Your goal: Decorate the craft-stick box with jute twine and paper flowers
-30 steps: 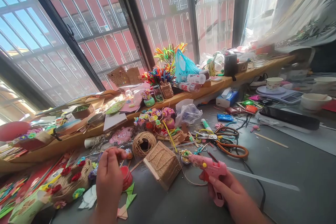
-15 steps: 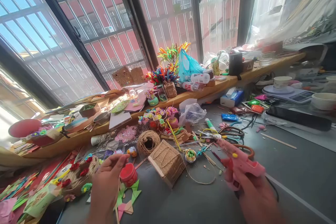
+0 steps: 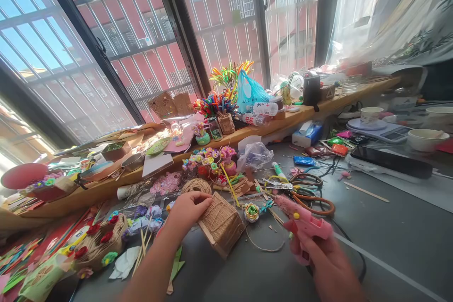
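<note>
"From your head view, what containers have you got, and what's in them?"
"Beyond my right hand [image 3: 320, 257], off to its right, a white bowl [image 3: 426, 141] holds a stick, and a paper cup [image 3: 371, 115] sits on a scale [image 3: 378, 130]. Beyond my left hand [image 3: 189, 207], on the wooden ledge [image 3: 300, 115], a tray-like box [image 3: 116, 151] has something green inside."
"What's changed?"
"My left hand has moved from beside the red tub to the twine-wrapped box [image 3: 222, 226]. My right has brought the pink glue gun [image 3: 305, 222] nearer the box, uncovering more of the scissors [image 3: 311, 191]."
"How are you holding things?"
"My right fingers are wrapped around the glue gun's handle. My left thumb and fingers are nearly together at the box's upper left edge; I can't tell if they pinch it."
"And the box?"
"Between my hands, tilted, tan twine in rows across its upper face, a loose strand looping over them."
</note>
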